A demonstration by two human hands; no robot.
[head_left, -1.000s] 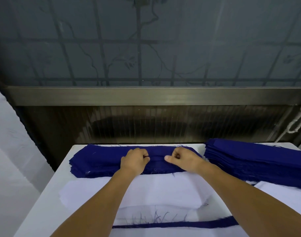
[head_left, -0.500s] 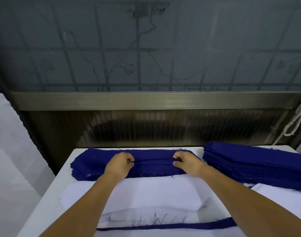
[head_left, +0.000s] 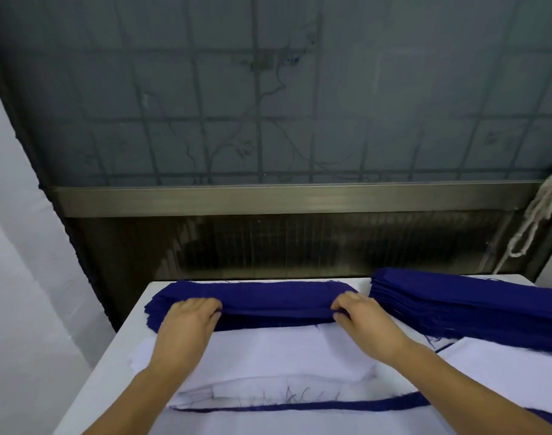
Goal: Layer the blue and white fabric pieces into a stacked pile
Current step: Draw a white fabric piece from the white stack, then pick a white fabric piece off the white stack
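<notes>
A stack of dark blue fabric pieces [head_left: 268, 298] lies at the far edge of the white table. My left hand [head_left: 189, 315] grips the front edge of its top piece near the left end. My right hand [head_left: 359, 313] pinches the same edge near the right end. That front edge is lifted slightly between the hands. In front of the stack lies a pile of white fabric [head_left: 284, 353], with a blue strip's edge [head_left: 331, 405] showing under it near me.
A thicker stack of blue pieces [head_left: 475, 306] sits at the right, over more white fabric [head_left: 513, 368]. The table [head_left: 111, 372] ends at the left. A dark wall and metal rail [head_left: 284, 199] stand close behind; a white cord [head_left: 538, 215] hangs at the right.
Both hands slid apart along the blue piece's front edge, from near the middle out toward its two ends. The view has tilted slightly upward.
</notes>
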